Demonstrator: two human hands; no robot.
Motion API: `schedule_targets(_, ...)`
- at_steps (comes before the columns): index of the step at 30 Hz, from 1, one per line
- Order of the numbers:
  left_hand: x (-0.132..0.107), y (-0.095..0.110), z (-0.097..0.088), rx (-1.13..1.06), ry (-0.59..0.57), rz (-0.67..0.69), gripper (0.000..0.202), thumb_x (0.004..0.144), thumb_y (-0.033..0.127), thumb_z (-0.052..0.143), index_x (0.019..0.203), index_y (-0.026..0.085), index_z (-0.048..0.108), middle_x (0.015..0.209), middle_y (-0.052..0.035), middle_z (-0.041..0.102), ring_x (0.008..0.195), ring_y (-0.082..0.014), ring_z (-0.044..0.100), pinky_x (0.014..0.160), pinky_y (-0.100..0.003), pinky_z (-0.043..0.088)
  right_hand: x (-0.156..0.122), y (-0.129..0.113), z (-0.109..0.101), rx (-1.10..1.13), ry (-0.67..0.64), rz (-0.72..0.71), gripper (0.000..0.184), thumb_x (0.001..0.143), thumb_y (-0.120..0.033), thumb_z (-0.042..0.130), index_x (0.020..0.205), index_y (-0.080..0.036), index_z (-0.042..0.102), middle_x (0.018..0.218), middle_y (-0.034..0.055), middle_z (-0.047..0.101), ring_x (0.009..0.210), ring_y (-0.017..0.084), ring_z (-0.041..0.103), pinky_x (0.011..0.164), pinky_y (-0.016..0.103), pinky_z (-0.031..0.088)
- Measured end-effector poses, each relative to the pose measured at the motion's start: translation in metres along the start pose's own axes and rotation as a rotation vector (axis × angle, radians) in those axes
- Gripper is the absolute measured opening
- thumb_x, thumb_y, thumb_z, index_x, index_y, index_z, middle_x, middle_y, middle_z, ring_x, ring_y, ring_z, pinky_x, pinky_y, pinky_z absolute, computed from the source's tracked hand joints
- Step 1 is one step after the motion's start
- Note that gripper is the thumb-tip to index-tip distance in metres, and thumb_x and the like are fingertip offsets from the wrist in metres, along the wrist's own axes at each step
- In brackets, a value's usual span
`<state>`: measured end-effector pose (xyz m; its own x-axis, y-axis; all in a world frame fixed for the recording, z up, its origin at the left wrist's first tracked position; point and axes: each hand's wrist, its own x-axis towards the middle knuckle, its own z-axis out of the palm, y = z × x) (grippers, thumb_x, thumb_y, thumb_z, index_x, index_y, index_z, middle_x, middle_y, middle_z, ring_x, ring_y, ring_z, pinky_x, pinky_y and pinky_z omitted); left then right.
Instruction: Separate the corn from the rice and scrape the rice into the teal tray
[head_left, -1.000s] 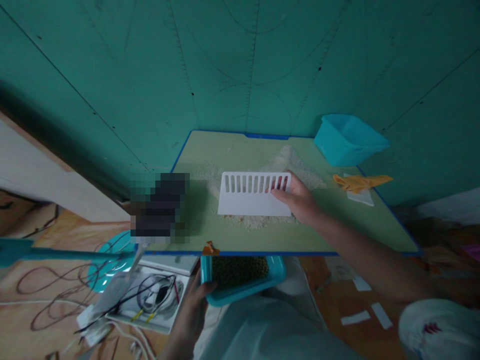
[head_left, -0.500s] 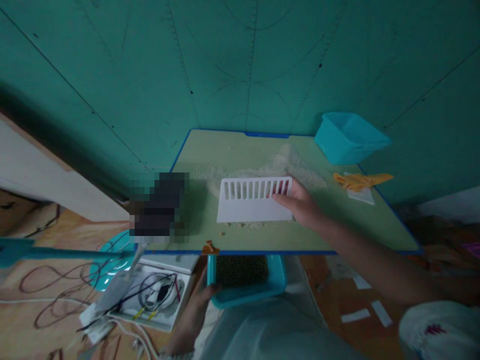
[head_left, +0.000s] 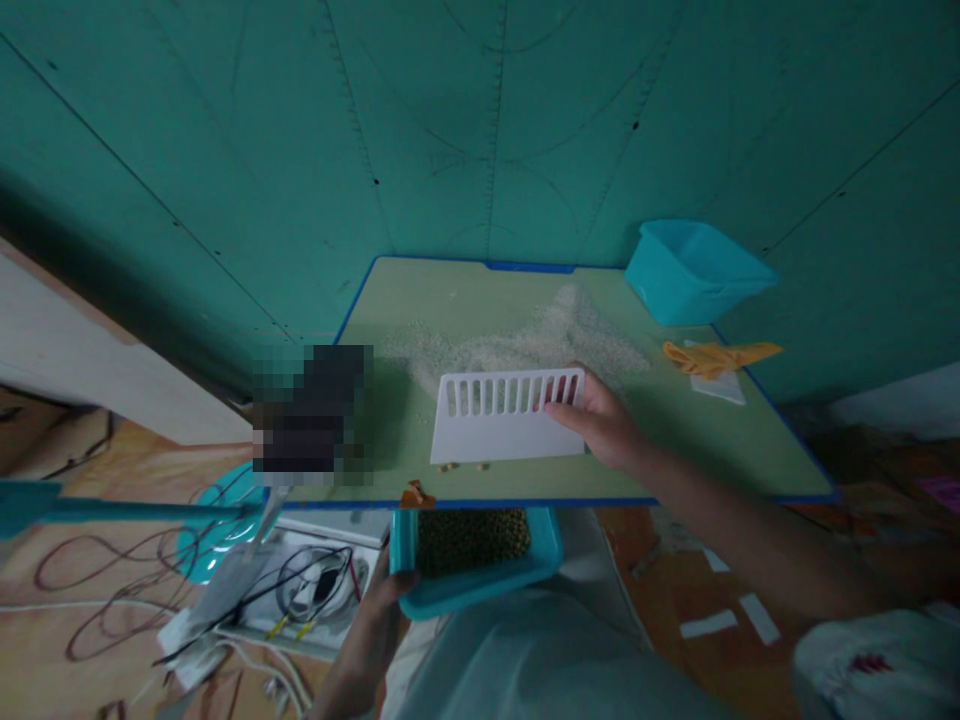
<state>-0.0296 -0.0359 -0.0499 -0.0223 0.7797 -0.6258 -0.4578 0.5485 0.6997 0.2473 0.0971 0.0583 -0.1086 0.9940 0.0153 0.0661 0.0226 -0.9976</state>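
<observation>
My right hand [head_left: 604,425] grips the right end of a white slotted plastic scraper [head_left: 506,418], which stands on its lower edge on the green board [head_left: 705,440]. A few small beans [head_left: 461,466] lie just in front of the scraper. Behind it spreads a loose pile of white rice [head_left: 540,340]. My left hand [head_left: 379,615] holds the left side of a teal tray [head_left: 480,582] filled with dark beans, just below the board's near edge.
A teal tub [head_left: 694,272] sits at the board's far right corner, with an orange cloth [head_left: 716,357] beside it. A pixelated dark object [head_left: 311,415] lies at the board's left edge. Cables and a white box [head_left: 296,600] clutter the floor at left.
My right hand has dragged the scraper toward the near edge, leaving the rice behind and pushing a few beans ahead. The teal tray has shifted slightly left under the edge.
</observation>
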Motion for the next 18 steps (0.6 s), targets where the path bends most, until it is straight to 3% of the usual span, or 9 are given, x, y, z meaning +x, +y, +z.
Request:
schedule_targets(12,0.003,0.002,-0.019,-0.016,-0.073,0.036,0.062,0.062,0.031,0.082,0.123,0.024,0.073,0.113,-0.0075,0.081,0.121,-0.041,0.065,0.104,-0.05,0.051,-0.017,0.001,-0.001,0.087,-0.069,0.074,0.021,0.07,-0.031,0.071,0.081,-0.023,0.055,0.074,-0.0027,0.061,0.066,0.015,0.055,0.064,0.029,0.042)
schedule_targets(18,0.004,0.002,-0.011,-0.014,-0.04,0.011,0.065,0.056,0.032,0.082,0.12,0.023,0.075,0.12,-0.0096,0.079,0.12,-0.0447,0.064,0.098,-0.052,0.054,-0.037,0.004,-0.01,0.074,-0.092,0.153,0.02,0.071,-0.031,0.074,0.081,-0.023,0.057,0.072,-0.003,0.062,0.064,0.015,0.056,0.063,0.029,0.044)
